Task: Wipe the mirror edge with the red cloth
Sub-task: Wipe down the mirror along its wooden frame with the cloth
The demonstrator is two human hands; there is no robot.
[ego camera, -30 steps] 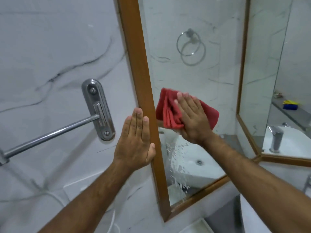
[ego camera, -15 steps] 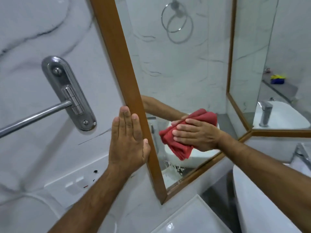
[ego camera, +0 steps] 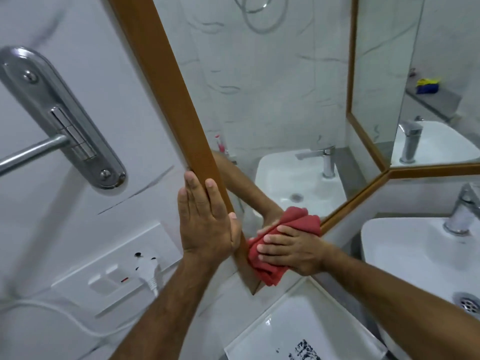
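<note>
The mirror has a brown wooden frame [ego camera: 166, 81] that runs down to a bottom-left corner near the view's middle. My right hand [ego camera: 293, 252] presses a bunched red cloth [ego camera: 270, 268] against the glass right at that bottom-left corner, touching the frame's lower edge. My left hand [ego camera: 205, 216] lies flat, fingers together, against the outer side of the left frame strip, with the thumb hooked over the frame's front. The mirror glass [ego camera: 259, 87] reflects my forearm, the cloth and a basin.
A chrome towel-bar bracket [ego camera: 59, 118] with its bar is fixed to the marble wall at left. A white switch plate with a plug and cable [ego camera: 148, 271] sits below it. A white basin [ego camera: 426, 258] with a chrome tap [ego camera: 465, 211] stands at right; a white box lies below.
My right hand has slid the red cloth down and left across the glass to the frame's bottom-left corner. My left hand stays flat on the left frame. The camera has tilted downward.
</note>
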